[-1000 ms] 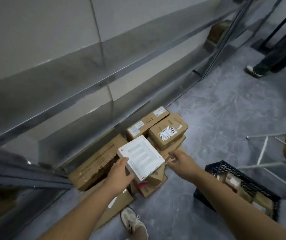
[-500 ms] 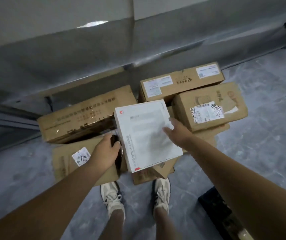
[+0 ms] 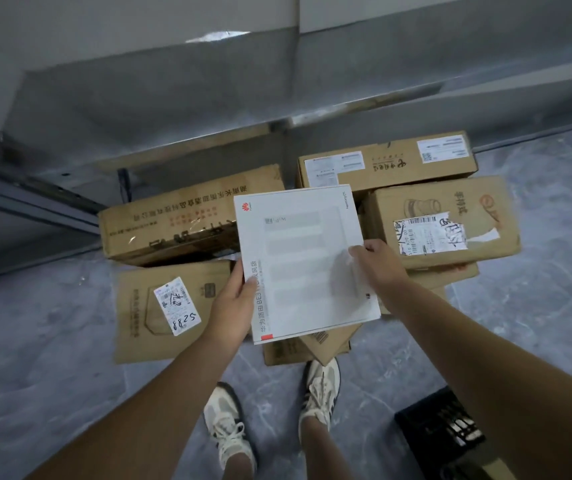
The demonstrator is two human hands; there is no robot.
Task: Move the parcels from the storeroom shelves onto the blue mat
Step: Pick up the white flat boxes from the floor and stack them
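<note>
A flat white box with a red logo is held above a heap of brown cardboard parcels on the grey floor. My left hand grips its left edge, thumb on top. My right hand grips its right edge. Beneath and around it lie a long brown carton, a flat parcel with a label reading 5288, a long carton with white labels and a dented carton with a torn label. No blue mat is in view.
A grey metal shelf runs across the top of the view, its lowest board just above the parcels. A black plastic crate stands at the lower right. My two feet in pale sneakers stand right before the heap.
My view has tilted down and closer to the heap. My right hand, first apart from the white box, now grips its right edge; the left hand has kept its hold.
</note>
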